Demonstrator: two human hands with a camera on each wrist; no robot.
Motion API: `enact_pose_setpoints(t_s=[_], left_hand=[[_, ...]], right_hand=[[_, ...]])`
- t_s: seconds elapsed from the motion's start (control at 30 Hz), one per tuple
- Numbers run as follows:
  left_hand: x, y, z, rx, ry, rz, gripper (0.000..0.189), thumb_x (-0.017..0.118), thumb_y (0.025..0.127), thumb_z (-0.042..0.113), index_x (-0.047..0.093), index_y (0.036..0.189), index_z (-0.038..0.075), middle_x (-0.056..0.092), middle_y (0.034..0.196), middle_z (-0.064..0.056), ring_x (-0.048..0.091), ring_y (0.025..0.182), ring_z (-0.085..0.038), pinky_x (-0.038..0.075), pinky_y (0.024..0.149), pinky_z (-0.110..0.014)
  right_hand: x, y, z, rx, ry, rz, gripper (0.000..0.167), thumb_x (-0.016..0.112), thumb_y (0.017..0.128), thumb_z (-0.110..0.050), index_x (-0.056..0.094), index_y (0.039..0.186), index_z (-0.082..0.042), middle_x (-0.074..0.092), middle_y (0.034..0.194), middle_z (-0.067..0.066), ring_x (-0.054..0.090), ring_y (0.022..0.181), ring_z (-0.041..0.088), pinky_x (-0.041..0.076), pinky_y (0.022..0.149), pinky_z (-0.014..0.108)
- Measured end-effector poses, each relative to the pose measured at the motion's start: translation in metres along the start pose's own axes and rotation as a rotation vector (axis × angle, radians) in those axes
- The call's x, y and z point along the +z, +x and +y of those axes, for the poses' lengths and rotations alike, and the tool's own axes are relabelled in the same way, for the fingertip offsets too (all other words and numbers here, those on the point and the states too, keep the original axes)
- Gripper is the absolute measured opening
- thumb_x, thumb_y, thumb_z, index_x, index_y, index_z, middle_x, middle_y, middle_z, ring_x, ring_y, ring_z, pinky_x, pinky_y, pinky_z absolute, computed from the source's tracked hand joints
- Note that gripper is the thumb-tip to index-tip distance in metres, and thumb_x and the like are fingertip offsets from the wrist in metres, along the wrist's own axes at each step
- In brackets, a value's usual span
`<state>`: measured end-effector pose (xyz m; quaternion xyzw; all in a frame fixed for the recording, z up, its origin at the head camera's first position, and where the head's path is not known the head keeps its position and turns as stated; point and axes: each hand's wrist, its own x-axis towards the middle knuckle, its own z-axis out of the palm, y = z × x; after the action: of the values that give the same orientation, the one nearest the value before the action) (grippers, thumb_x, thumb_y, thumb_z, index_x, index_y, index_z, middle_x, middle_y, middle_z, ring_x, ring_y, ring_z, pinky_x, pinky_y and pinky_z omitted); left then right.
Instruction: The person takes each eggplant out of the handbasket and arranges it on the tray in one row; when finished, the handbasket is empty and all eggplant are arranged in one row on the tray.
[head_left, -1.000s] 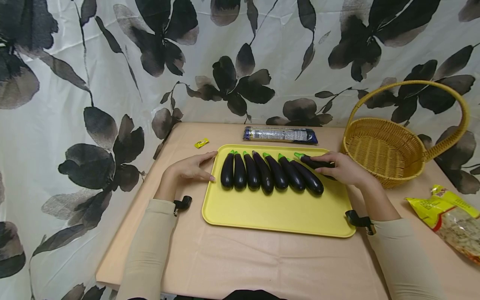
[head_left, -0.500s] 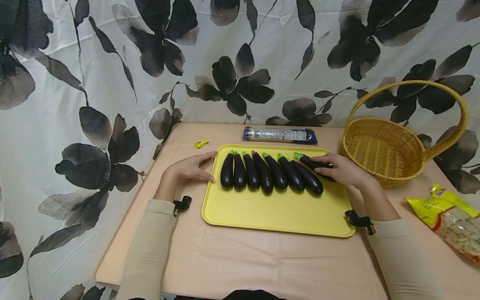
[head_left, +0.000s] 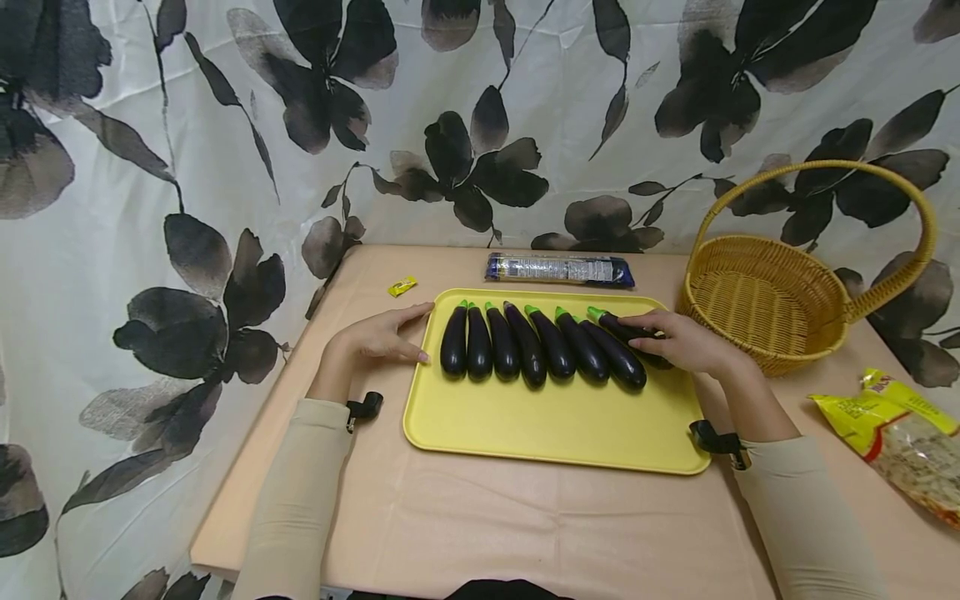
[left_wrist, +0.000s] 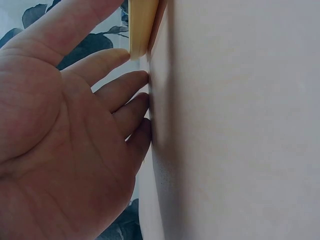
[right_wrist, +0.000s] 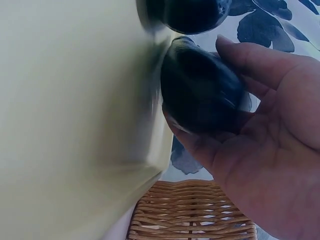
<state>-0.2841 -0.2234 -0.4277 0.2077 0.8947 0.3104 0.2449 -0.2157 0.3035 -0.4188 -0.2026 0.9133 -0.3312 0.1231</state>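
A row of several dark purple eggplants [head_left: 527,346] with green stems lies on the yellow tray [head_left: 555,437]. At the row's right end, my right hand [head_left: 686,342] holds the last eggplant [head_left: 613,325] between thumb and fingers, close beside its neighbour. The right wrist view shows this eggplant [right_wrist: 200,87] low over the tray, its underside at the tray surface. My left hand [head_left: 378,340] rests at the tray's left edge, thumb and index finger touching the rim. In the left wrist view, the left hand [left_wrist: 75,135] has its fingers extended, with several fingertips against the tabletop.
Behind the tray lies a long blue-and-clear packet [head_left: 560,271]. A small yellow wrapper [head_left: 402,287] is at the back left. A wicker basket [head_left: 765,292] with a tall handle stands at the right, beside a yellow-topped bag [head_left: 892,442]. A floral curtain [head_left: 360,200] hangs behind the table.
My right hand has shifted very slightly left and toward me with the eggplant, bringing it closer to the row. The left hand stays at the tray rim.
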Motion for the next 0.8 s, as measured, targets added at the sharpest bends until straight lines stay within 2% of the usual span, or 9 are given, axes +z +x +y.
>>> enact_pose_setpoints(t_s=[0.17, 0.6, 0.8], left_hand=[[0.0002, 0.0000, -0.0004, 0.001, 0.000, -0.003, 0.113, 0.091, 0.078, 0.046, 0.024, 0.167, 0.024, 0.020, 0.175, 0.001, 0.008, 0.163, -0.024, 0.010, 0.132, -0.053], [0.0012, -0.0010, -0.0015, -0.003, -0.005, -0.002, 0.113, 0.091, 0.079, 0.046, 0.024, 0.168, 0.023, 0.019, 0.175, 0.000, 0.008, 0.163, -0.025, 0.009, 0.132, -0.054], [0.0016, -0.0010, -0.0018, -0.012, -0.008, -0.008, 0.113, 0.091, 0.079, 0.047, 0.024, 0.167, 0.025, 0.019, 0.175, 0.000, 0.008, 0.163, -0.024, 0.010, 0.132, -0.053]], right_hand=[[0.0003, -0.0002, 0.0003, 0.005, -0.012, 0.000, 0.049, 0.060, 0.107, -0.025, 0.054, 0.152, -0.006, 0.061, 0.134, 0.016, 0.054, 0.107, 0.026, 0.047, 0.088, 0.037], [0.0000, 0.0005, 0.0017, 0.003, 0.001, -0.002, 0.046, 0.063, 0.105, -0.024, 0.059, 0.147, -0.005, 0.061, 0.138, 0.018, 0.059, 0.110, 0.027, 0.051, 0.088, 0.035], [0.0011, -0.0007, 0.0011, 0.025, 0.014, -0.008, 0.052, 0.062, 0.106, -0.031, 0.054, 0.151, -0.005, 0.055, 0.146, 0.020, 0.059, 0.117, 0.032, 0.051, 0.092, 0.042]])
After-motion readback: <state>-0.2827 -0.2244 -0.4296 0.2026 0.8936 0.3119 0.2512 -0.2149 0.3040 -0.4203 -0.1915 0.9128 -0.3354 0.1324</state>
